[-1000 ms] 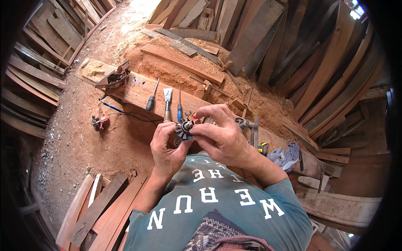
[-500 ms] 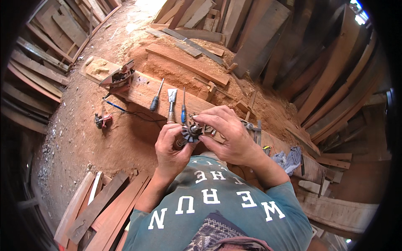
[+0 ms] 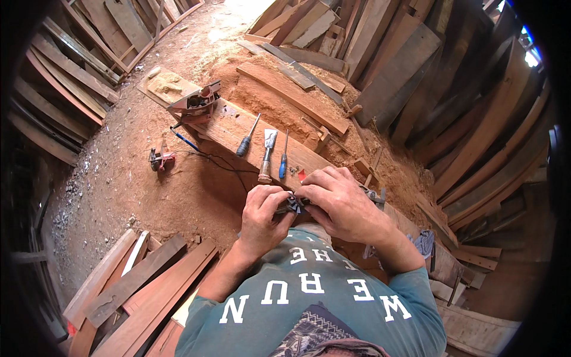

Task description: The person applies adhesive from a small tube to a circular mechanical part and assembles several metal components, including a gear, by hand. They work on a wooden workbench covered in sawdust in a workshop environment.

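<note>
In front of my chest, both hands grip a dark motor armature with a finned fan (image 3: 292,204). My left hand (image 3: 262,217) pinches one side between thumb and fingers. My right hand (image 3: 345,205) closes on the other side, and its fingers hide much of the part. Just beyond, on a wooden plank bench (image 3: 229,125), lie a dark-handled screwdriver (image 3: 243,146), a wide-bladed chisel (image 3: 266,157) with a wooden handle and a blue-handled screwdriver (image 3: 283,165). A small red piece (image 3: 301,175) sits by my right fingers.
An opened red power-tool housing (image 3: 199,102) stands on the bench's far left, with a cable (image 3: 214,159) trailing below. On the dirt floor lies a small red-and-black part (image 3: 162,160). Stacked boards (image 3: 160,285) are at near left; planks (image 3: 398,71) lean at right. A cloth (image 3: 423,244) lies at right.
The whole view has shifted, so bench and tools appear further right. In my hands the armature has turned; its fan blades, spread toward view before, are now mostly covered by my fingers.
</note>
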Tool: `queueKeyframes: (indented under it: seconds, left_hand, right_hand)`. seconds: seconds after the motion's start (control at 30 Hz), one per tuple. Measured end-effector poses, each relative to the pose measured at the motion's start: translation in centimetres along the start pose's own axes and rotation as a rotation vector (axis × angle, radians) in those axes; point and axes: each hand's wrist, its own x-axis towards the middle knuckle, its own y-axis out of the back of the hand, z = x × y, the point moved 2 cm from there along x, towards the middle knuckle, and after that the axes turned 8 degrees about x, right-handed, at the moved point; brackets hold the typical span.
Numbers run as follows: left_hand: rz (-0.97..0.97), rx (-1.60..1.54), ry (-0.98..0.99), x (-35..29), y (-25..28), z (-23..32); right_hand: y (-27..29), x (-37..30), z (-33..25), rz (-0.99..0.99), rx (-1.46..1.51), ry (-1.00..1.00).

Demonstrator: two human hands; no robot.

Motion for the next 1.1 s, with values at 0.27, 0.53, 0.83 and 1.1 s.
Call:
queueKeyframes:
  seconds: [0.27, 0.53, 0.83, 1.1]
  left_hand:
    - [0.006, 0.044, -0.015, -0.9, 0.6, 0.1]
    - [-0.015, 0.062, -0.019, -2.1, -0.3, 1.6]
    - [-0.086, 0.109, -0.035, -3.6, -2.0, 3.8]
    - [-0.149, 0.137, 0.080, -7.7, -3.5, 6.0]
  right_hand:
    - [-1.4, -0.6, 0.2, -0.030, -0.015, -0.028]
    - [-1.8, -3.1, 0.5, -0.009, 0.016, -0.102]
    - [-2.7, -7.5, 1.3, 0.028, 0.054, -0.190]
    - [-4.2, -11.3, 1.7, 0.081, 0.194, -0.111]
